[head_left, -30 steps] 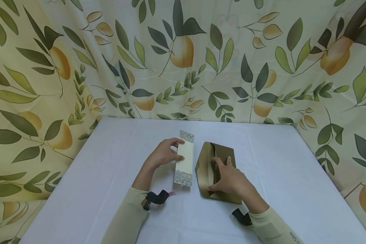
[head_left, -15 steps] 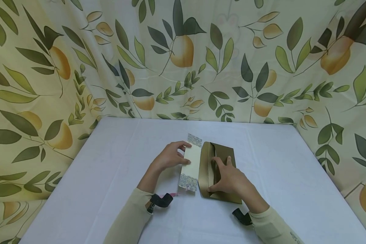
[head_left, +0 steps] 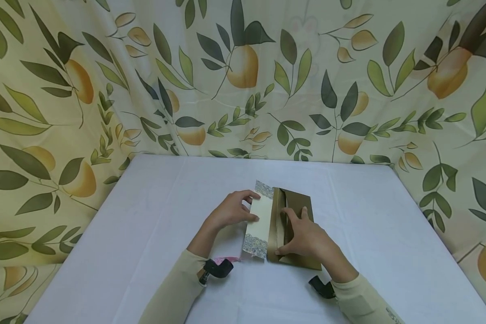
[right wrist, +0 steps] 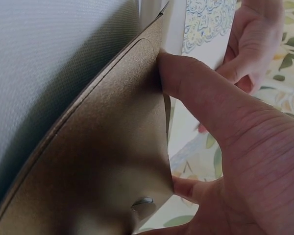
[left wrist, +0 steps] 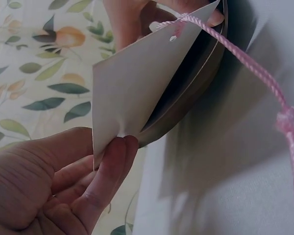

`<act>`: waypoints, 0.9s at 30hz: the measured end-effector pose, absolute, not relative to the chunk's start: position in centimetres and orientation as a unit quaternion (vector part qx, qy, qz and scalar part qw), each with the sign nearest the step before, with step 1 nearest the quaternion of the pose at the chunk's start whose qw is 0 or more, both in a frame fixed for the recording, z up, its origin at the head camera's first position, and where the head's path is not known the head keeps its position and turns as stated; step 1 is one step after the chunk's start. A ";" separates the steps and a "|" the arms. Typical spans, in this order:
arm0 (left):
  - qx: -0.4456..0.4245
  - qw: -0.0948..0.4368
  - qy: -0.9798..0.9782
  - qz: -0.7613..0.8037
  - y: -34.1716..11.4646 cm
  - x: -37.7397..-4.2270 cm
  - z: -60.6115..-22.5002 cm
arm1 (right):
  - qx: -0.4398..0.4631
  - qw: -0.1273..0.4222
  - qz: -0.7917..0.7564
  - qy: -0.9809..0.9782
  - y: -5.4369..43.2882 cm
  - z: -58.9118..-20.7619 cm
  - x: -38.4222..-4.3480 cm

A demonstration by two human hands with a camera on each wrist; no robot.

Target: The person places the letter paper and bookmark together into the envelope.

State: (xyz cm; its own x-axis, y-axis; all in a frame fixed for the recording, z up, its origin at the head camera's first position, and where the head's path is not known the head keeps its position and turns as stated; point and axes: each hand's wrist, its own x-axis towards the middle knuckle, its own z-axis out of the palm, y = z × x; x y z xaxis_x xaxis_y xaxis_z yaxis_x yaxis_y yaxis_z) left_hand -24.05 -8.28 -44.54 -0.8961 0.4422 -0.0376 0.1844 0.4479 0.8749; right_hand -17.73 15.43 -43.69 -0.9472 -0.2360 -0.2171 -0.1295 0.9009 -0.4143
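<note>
My left hand (head_left: 231, 209) pinches the long edge of a cream bookmark (head_left: 261, 218) between thumb and fingers. Lacy blue-grey bands cross both of its ends. Through a hole in it runs a pink cord (left wrist: 245, 58), knotted further along, in the left wrist view. A gold envelope (head_left: 297, 198) lies to the right, its mouth facing the bookmark. My right hand (head_left: 308, 236) grips the envelope at that mouth, thumb and fingers spread along the edge, holding it apart. The bookmark's right edge overlaps the flap side of the envelope; in the left wrist view a dark gap (left wrist: 174, 93) shows between them.
A white cloth covers the table (head_left: 368, 216). Behind and to the left hangs a curtain (head_left: 146, 90) printed with fruit and leaves. Black camera mounts (head_left: 321, 287) sit at both wrists.
The left hand has carried the bookmark rightward and slightly nearer, from beside the envelope to over its flap side, tilting it a little. The right hand and envelope have hardly moved.
</note>
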 end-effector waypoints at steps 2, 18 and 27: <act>0.186 0.130 0.844 0.486 -8.2 -24.0 -44.6 | -0.096 0.131 -0.202 0.966 15.4 -43.7 -17.7; 0.191 0.147 0.841 0.484 -7.5 -23.7 -44.5 | -0.103 0.133 -0.208 0.964 15.3 -43.6 -17.7; 0.187 0.150 0.849 0.471 -6.7 -23.5 -45.0 | -0.105 0.136 -0.213 0.962 15.4 -43.7 -17.7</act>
State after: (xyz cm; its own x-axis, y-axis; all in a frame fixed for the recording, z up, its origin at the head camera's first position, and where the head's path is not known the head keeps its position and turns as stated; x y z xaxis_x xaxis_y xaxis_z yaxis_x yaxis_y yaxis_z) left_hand -23.53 -6.75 -44.97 -0.8855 0.4581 -0.0783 0.1756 0.4858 0.8563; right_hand -17.67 15.38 -43.67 -0.9408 -0.2599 -0.2177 -0.1438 0.8874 -0.4379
